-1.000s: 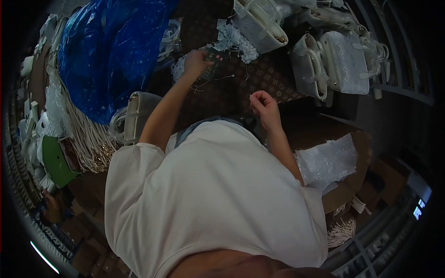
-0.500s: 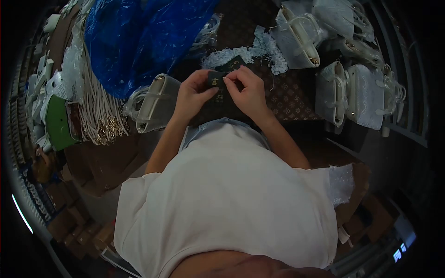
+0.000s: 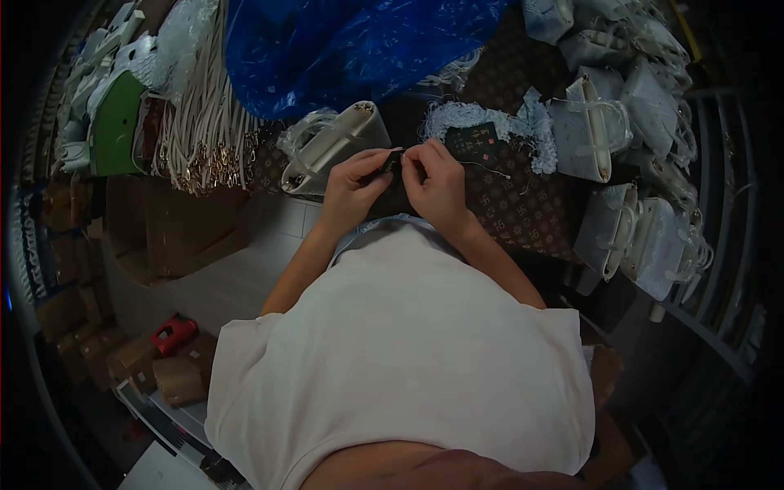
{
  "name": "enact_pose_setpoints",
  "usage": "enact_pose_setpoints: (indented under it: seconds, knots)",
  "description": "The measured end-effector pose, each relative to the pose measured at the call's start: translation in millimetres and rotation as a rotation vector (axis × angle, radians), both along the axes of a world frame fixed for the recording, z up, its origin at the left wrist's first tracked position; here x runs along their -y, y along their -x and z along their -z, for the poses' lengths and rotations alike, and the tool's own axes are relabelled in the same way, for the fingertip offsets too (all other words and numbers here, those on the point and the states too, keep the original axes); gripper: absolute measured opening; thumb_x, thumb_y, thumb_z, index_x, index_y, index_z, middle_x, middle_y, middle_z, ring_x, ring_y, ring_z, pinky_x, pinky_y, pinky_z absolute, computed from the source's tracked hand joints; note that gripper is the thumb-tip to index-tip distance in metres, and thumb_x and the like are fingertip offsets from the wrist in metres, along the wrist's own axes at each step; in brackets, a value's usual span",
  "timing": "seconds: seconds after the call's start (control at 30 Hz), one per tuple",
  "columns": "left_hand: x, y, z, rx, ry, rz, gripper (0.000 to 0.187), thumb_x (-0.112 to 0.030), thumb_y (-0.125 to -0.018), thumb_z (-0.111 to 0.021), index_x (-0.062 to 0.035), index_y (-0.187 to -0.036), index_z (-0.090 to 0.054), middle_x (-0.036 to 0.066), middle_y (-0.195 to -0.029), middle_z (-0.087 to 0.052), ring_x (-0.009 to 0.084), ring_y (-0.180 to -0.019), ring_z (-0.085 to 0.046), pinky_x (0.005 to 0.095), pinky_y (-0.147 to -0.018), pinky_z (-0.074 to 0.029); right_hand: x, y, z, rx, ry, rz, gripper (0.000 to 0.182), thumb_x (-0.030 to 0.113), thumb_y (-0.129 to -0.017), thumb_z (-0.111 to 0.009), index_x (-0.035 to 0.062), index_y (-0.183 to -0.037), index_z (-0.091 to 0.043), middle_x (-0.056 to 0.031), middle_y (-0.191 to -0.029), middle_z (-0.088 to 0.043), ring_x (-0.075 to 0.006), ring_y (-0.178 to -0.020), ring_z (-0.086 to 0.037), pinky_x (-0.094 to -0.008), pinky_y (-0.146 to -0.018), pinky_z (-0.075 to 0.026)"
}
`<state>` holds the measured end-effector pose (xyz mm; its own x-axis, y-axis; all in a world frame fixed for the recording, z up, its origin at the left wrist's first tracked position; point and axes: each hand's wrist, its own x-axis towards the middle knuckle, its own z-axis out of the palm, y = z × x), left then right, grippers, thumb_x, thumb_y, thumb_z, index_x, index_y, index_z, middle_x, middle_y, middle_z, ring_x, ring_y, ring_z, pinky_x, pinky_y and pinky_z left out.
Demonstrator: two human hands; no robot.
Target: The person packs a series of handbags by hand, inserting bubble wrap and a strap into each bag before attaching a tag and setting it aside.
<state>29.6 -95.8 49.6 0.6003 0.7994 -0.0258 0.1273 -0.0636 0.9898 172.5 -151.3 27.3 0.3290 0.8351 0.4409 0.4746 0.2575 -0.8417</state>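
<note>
Your left hand (image 3: 353,188) pinches a dark tag (image 3: 394,166); your right hand (image 3: 438,183) is closed, contents unclear; a loose pinch could drop the tag.

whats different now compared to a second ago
The left hand, then reaching over the table, has drawn in toward the body, holding a dark tag. The right hand has moved left to meet it. The blue plastic sheet and white bags seem unmoved; the camera's view shifted.
</note>
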Motion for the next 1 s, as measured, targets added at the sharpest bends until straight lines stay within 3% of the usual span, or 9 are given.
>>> enact_pose_setpoints:
  seconds: [0.17, 0.33, 0.57, 0.63, 0.7, 0.77, 0.83, 1.0]
  knots:
    - [-3, 30, 7, 0.05, 0.035, -0.033, 0.03, 0.002, -0.078, -0.055, 0.0003, -0.108, -0.061, 0.008, -0.102, -0.061, 0.0117, -0.088, -0.057, 0.0217, -0.075, -0.044, -12, 21, -2, -0.025, 0.01, -0.109, 0.006, -0.004, -0.074, -0.058, -0.0005, -0.076, -0.054, -0.0097, -0.07, -0.05, -0.0218, -0.053, -0.052, -0.0292, -0.046, -0.04]
    - [-5, 52, 11, 0.091, 0.228, -0.11, 0.032, 0.001, -0.079, -0.057, 0.0011, -0.111, -0.059, 0.005, -0.095, -0.063, 0.0073, -0.084, -0.055, 0.02, -0.073, -0.044, -21, 35, -4, -0.045, 0.064, -0.169, 0.005, -0.004, -0.075, -0.057, -0.0008, -0.076, -0.054, -0.0096, -0.07, -0.05, -0.0206, -0.054, -0.052, -0.0286, -0.045, -0.039]
    - [-10, 66, 8, 0.089, 0.184, -0.12, 0.031, 0.001, -0.079, -0.057, 0.0008, -0.11, -0.059, 0.003, -0.091, -0.063, 0.0064, -0.081, -0.055, 0.0189, -0.07, -0.044, -29, 52, -3, 0.022, 0.051, -0.16, 0.006, -0.004, -0.074, -0.059, -0.0005, -0.076, -0.053, -0.0101, -0.07, -0.05, -0.0223, -0.054, -0.051, -0.0295, -0.046, -0.039]
    - [-13, 71, 9, -0.137, -0.087, -0.03, 0.03, 0.0, -0.081, -0.056, 0.0005, -0.11, -0.059, 0.005, -0.093, -0.064, 0.0079, -0.08, -0.056, 0.0191, -0.07, -0.044, -31, 54, 3, 0.1, 0.019, -0.146, 0.007, -0.004, -0.074, -0.059, -0.0006, -0.077, -0.054, -0.0103, -0.07, -0.05, -0.0227, -0.054, -0.052, -0.0293, -0.046, -0.04]
    - [-16, 72, 6, -0.092, -0.16, -0.025, 0.027, -0.001, -0.082, -0.056, 0.0001, -0.109, -0.06, 0.005, -0.094, -0.064, 0.0089, -0.08, -0.057, 0.0197, -0.07, -0.044, -31, 54, 4, 0.176, -0.013, -0.134, 0.007, -0.004, -0.074, -0.059, -0.0006, -0.077, -0.054, -0.0105, -0.071, -0.051, -0.0231, -0.055, -0.053, -0.0291, -0.047, -0.04]
    - [-18, 74, 8, -0.049, -0.232, -0.024, 0.025, -0.001, -0.083, -0.056, -0.0003, -0.107, -0.061, 0.005, -0.094, -0.065, 0.0099, -0.079, -0.058, 0.0202, -0.071, -0.045, -30, 52, 1, 0.041, 0.034, -0.233, 0.006, -0.004, -0.073, -0.061, -0.0006, -0.076, -0.056, -0.0102, -0.07, -0.053, -0.0223, -0.056, -0.054, -0.028, -0.048, -0.041]
    - [-20, 77, 16, 0.279, 0.418, -0.124, 0.019, -0.001, -0.082, -0.059, -0.0014, -0.101, -0.064, 0.006, -0.094, -0.065, 0.0104, -0.079, -0.058, 0.0209, -0.072, -0.046, -27, 53, 0, -0.002, 0.088, -0.272, 0.007, -0.003, -0.073, -0.063, -0.0006, -0.075, -0.057, -0.0098, -0.069, -0.053, -0.0211, -0.056, -0.054, -0.027, -0.048, -0.041]
    - [-8, 79, 31, 0.368, 0.484, -0.198, 0.014, 0.001, -0.08, -0.061, -0.0012, -0.094, -0.064, 0.006, -0.091, -0.064, 0.01, -0.082, -0.058, 0.0208, -0.074, -0.046, -23, 55, 2, -0.105, 0.193, -0.285, 0.013, 0.001, -0.07, -0.07, -0.0002, -0.071, -0.057, -0.0066, -0.067, -0.055, -0.0144, -0.055, -0.054, -0.0239, -0.049, -0.042]
